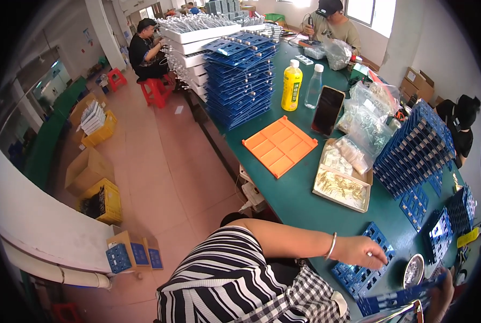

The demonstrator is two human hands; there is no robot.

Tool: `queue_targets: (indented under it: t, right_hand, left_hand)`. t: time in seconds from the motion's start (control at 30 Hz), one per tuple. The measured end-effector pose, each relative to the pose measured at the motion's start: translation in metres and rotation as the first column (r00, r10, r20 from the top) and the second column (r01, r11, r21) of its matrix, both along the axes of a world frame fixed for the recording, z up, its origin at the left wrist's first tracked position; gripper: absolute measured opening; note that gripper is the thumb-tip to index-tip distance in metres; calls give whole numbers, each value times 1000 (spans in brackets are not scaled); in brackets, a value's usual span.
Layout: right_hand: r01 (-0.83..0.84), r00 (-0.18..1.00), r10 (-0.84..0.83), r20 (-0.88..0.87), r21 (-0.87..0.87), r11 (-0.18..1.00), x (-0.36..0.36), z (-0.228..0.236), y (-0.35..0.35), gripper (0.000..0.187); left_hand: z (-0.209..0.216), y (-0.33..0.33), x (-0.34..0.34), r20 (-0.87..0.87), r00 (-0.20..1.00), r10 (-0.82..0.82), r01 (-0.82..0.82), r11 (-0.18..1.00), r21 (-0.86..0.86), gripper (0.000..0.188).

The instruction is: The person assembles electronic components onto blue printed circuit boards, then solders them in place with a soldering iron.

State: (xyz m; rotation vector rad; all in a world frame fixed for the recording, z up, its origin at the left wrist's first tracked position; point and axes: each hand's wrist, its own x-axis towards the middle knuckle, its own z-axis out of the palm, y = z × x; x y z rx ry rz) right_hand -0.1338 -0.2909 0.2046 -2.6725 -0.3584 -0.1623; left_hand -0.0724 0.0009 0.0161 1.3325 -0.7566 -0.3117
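Left hand curled over blue perforated panel, can't tell if pinching anything; right hand grips blurred second panel near round metal dish

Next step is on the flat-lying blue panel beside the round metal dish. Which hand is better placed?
Probably the left hand: it's directly over that blue panel, while the right hand is off to its right, at another, blurred blue piece.

On my table, inward from its left edge: yellow bottle, clear bottle, phone. Beyond that edge I see a red stool and a yellow crate of apparently dark pieces.
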Motion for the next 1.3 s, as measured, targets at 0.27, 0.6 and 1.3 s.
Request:
queue_targets:
  t: [0.27,0.6,1.3]
  right_hand:
    - [-81,981,105,165,-148,986,21,-68,-3,42]
    - [74,967,-216,131,672,737,-4,-120,16,53]
    - [483,871,-458,-178,477,734,-18,-239,56,49]
  left_hand:
    - [-30,-14,-35,384,919,94,-113,993,27,19]
    - [5,9,-10,-428,886,176,-252,959,-127,16]
    - [-74,21,-9,-194,911,365,-307,912,271,23]
